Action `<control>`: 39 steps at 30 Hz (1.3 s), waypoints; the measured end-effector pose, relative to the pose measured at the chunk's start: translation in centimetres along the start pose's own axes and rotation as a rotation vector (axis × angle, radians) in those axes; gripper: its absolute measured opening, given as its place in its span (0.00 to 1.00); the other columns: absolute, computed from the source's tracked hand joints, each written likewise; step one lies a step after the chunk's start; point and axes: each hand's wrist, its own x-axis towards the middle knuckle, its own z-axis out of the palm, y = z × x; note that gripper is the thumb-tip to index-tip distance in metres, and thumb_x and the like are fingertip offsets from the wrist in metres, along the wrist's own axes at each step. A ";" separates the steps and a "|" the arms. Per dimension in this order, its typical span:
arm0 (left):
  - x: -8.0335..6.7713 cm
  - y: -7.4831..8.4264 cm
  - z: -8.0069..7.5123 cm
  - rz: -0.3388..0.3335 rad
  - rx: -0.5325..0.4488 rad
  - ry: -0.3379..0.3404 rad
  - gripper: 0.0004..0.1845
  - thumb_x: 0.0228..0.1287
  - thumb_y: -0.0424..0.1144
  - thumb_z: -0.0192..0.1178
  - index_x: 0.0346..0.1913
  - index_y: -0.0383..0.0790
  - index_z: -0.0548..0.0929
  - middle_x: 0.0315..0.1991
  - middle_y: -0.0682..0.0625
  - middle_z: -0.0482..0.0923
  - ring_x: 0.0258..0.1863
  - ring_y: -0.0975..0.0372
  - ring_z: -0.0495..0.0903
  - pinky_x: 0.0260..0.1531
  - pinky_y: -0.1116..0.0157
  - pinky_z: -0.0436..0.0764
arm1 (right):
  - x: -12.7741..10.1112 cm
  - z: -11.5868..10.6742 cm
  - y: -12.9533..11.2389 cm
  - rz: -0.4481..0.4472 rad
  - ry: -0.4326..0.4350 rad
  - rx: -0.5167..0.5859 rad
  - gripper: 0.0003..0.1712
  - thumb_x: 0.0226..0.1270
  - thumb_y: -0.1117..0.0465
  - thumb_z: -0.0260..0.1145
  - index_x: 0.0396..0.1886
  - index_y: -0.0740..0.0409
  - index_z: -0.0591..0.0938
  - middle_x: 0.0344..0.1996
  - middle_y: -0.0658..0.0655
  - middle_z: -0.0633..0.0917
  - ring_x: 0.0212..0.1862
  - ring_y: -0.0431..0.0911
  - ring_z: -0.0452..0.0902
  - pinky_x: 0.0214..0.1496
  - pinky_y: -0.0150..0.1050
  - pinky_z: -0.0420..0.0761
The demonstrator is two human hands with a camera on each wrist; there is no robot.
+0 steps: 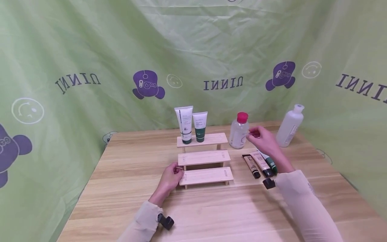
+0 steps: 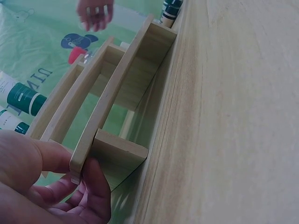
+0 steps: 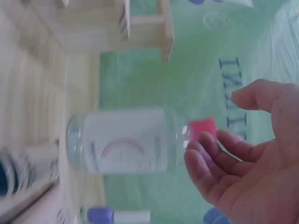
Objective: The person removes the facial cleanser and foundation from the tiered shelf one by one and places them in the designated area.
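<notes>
My left hand [image 1: 171, 177] pinches the left end of the lowest board of a three-tier wooden display stand [image 1: 206, 176]. In the left wrist view, the thumb and fingers [image 2: 96, 186] lie on either side of the board's end. My right hand [image 1: 266, 141] is beside a clear bottle [image 1: 238, 133] with a red cap and white label. Its fingers [image 3: 201, 172] are loosely bent and hold nothing; in the right wrist view they overlap the cap, and contact cannot be told. Two white-and-green tubes, one larger [image 1: 184, 124] and one smaller [image 1: 200, 126], stand on the top tier.
Right of the stand lie a tan tube with a black cap [image 1: 251, 165], a pink BB tube [image 1: 261, 163] and a green-ended tube [image 1: 271, 163], partly hidden by the right arm. A white bottle [image 1: 289, 127] stands at the back right. Green printed cloth [image 1: 193, 50] hangs behind the table.
</notes>
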 end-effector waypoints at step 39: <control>-0.3 0.2 -0.1 0.019 -0.012 -0.002 0.11 0.60 0.29 0.58 0.46 0.32 0.79 0.31 0.48 0.74 0.28 0.61 0.71 0.26 0.69 0.72 | 4.6 11.2 -9.3 -0.195 -0.143 0.217 0.32 0.62 0.60 0.69 0.62 0.66 0.69 0.52 0.66 0.79 0.54 0.59 0.77 0.54 0.47 0.80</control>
